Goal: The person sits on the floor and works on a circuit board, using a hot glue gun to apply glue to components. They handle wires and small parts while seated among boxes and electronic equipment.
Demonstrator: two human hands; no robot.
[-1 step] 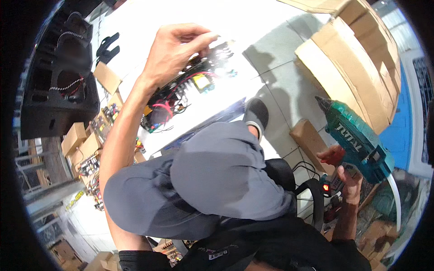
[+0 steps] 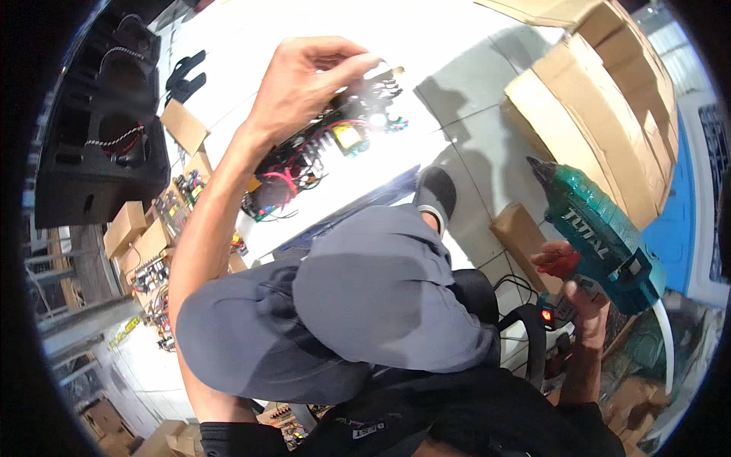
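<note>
My right hand [image 2: 585, 301] grips a teal hot glue gun [image 2: 598, 228] by its handle, at the right. The dark nozzle points up and left, and a white glue stick [image 2: 666, 346] sticks out of its back end. A finger lies at the red trigger, and a small light glows red near the base of the handle. Over a long circuit board [image 2: 312, 158] with red wires and a yellow transformer [image 2: 346, 139], my left hand [image 2: 308, 84] is closed in a pinch at the board's far edge. What its fingertips hold is hidden.
A large cardboard box [image 2: 590, 118] stands at the right, beside a blue and white container [image 2: 685, 221]. Black speaker cabinets [image 2: 103, 171] are at the far left. Several more circuit boards [image 2: 156, 278] and cardboard pieces [image 2: 184, 126] lie left of my arm. Black cables [image 2: 514, 289] lie near the chair.
The whole view has shifted slightly. Both hands keep nearly the same pose, and the glue gun stays in my right hand. The board looks sharper and less washed out by glare.
</note>
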